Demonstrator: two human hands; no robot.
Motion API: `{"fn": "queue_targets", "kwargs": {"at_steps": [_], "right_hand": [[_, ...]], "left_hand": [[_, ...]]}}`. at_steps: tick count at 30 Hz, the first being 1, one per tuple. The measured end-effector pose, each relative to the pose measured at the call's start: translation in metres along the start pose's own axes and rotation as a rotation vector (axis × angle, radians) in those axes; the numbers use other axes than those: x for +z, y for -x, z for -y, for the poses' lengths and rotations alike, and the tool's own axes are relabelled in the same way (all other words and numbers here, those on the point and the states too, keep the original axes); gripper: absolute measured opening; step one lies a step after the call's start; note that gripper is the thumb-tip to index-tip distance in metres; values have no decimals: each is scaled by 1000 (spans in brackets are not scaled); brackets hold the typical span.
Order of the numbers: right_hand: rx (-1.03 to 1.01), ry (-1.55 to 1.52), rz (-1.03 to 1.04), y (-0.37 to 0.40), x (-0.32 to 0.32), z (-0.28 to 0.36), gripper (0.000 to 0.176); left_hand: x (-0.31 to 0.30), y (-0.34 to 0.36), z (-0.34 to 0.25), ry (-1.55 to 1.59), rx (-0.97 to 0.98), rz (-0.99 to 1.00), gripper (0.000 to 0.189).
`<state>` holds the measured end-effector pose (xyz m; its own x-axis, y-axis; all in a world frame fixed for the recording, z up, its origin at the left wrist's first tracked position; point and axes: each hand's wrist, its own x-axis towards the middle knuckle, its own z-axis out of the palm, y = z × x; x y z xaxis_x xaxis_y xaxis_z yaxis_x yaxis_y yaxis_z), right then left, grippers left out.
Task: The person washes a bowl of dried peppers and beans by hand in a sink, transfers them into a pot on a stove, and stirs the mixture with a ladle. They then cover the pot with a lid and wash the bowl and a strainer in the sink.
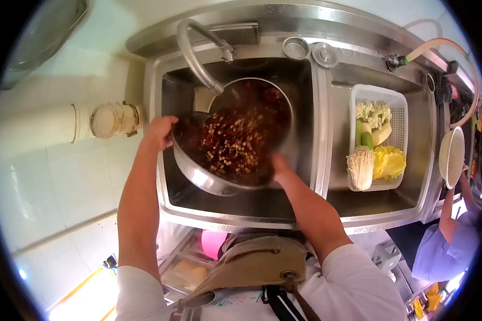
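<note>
**While Both Hands Gripped It, a Steel Bowl (pixel 198 176) Sat Tilted in the Sink (pixel 225 219)**

Where the view began, nearest the camera, a tan apron (pixel 257 262) covered the person's front, and a pink object (pixel 213 242) showed just below the sink's front rim. Past that rim both bare forearms reached into the left basin. The left hand (pixel 159 131) had its grip closed on the steel bowl's left rim. The right hand (pixel 279 163) clasped the near right rim, its fingertips hidden behind the edge. Between them the bowl hung tilted inside the basin, its mouth turned up toward the camera — full of dried red chillies (pixel 233 142) mixed with pale seeds. Just beyond the bowl's far rim the curved faucet (pixel 195 59) bent down, its spout close above the contents; whether water ran could not be told.

To the right, in the second basin, a white basket (pixel 399 107) held enoki mushrooms (pixel 360 167), yellow cabbage leaves (pixel 389 161), a green vegetable piece (pixel 366 140) and, at the far end, cauliflower (pixel 373 111). Farther right, another person's arm (pixel 449 208) reached up beside the sink near a white bowl (pixel 451 155) — whether that hand held it could not be told. On the left, well apart from the sink, a white pipe (pixel 69 125) ran along the tiled wall.
</note>
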<state>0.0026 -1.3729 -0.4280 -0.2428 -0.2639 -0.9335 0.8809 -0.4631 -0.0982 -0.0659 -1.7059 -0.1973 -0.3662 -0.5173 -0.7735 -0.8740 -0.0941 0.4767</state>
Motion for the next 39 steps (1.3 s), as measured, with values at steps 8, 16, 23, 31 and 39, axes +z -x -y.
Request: {"fn": "queue_targets", "kwargs": {"at_steps": [8,16,23,31,39], "right_hand": [[170,-54,53,38,4,-20,31],[412,-354,343,5,2,-58,30],[-190,262,77,67,22,-14,27],[-840,1066,-17,41,10,-28,28],[-1560,1717,675,135,172,-39,61]], "left_hand": [[75,34,-75,133,97,28,7],[67,39,-80,11,268,193,8],[17,77,-49,-14,372,35,12],[-19,113,40,-94,369,-120,27],[10,167,55,-102,653,-281,16]]}}
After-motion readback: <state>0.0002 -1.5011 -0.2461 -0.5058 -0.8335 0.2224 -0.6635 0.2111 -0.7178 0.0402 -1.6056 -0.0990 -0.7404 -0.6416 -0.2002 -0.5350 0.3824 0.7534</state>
